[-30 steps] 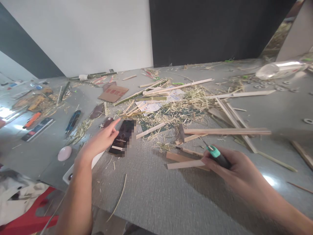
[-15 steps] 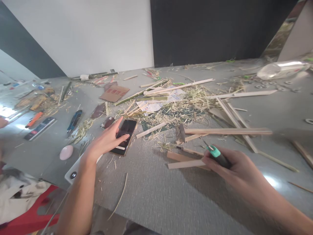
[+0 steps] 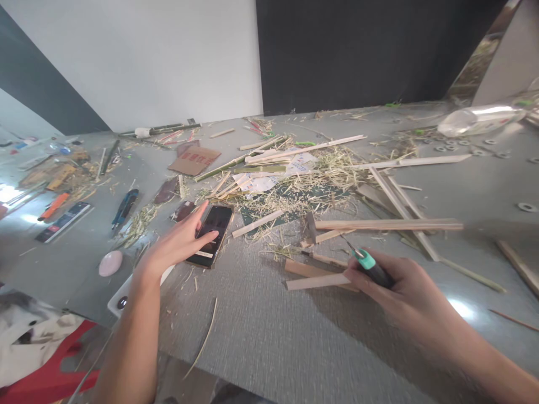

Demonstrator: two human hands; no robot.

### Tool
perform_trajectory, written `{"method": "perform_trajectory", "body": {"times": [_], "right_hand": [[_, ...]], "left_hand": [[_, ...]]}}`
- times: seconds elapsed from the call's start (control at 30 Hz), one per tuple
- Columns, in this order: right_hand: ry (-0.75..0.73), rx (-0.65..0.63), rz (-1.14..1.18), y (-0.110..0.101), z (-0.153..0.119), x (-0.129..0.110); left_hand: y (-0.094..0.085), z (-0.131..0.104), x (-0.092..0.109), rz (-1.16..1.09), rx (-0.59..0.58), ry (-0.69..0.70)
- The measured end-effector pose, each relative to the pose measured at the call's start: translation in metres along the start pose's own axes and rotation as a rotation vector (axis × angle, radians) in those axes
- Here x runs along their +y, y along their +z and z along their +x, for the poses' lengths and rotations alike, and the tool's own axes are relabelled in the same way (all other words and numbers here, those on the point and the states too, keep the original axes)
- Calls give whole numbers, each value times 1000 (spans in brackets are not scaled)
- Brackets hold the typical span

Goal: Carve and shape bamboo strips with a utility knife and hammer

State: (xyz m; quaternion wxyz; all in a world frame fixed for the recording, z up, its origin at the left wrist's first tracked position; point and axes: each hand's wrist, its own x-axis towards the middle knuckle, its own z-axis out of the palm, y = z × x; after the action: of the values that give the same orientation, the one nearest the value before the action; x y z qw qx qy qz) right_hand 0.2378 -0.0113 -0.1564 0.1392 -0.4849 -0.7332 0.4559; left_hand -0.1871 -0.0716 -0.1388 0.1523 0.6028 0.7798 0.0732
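Note:
My left hand [image 3: 179, 242] lies over the left side of a black phone [image 3: 213, 238], its thumb across the lit screen and its fingers spread apart. In my right hand [image 3: 391, 280] is a tool with a green and black handle [image 3: 370, 266]; its thin metal tip points up and left. Beneath and beside that hand rest short wooden strips [image 3: 315, 282]. A hammer [image 3: 387, 225] with a pale wooden handle lies just beyond it. Thin bamboo shavings [image 3: 290, 202] cover a dark green mat behind the phone.
A white device [image 3: 115, 300] is partly under my left forearm. Farther left are a pink oval object [image 3: 110, 263], a blue cutter [image 3: 125, 207] and another phone [image 3: 63, 223]. Long wooden strips [image 3: 400, 196], metal rings [image 3: 526, 207] and a clear bottle [image 3: 480, 120] lie right. Walls stand behind.
The whole view has shifted slightly, so things appear a little farther left. Both hands keep nearly the same pose, the left on the phone and the right around the tool.

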Motion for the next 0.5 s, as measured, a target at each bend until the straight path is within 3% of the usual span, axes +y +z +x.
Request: {"method": "perform_trajectory", "body": {"times": [0.5], "right_hand": [[10,-7,-5,0,0,-3]], "left_hand": [[1,3,4,45,18,47]]}}
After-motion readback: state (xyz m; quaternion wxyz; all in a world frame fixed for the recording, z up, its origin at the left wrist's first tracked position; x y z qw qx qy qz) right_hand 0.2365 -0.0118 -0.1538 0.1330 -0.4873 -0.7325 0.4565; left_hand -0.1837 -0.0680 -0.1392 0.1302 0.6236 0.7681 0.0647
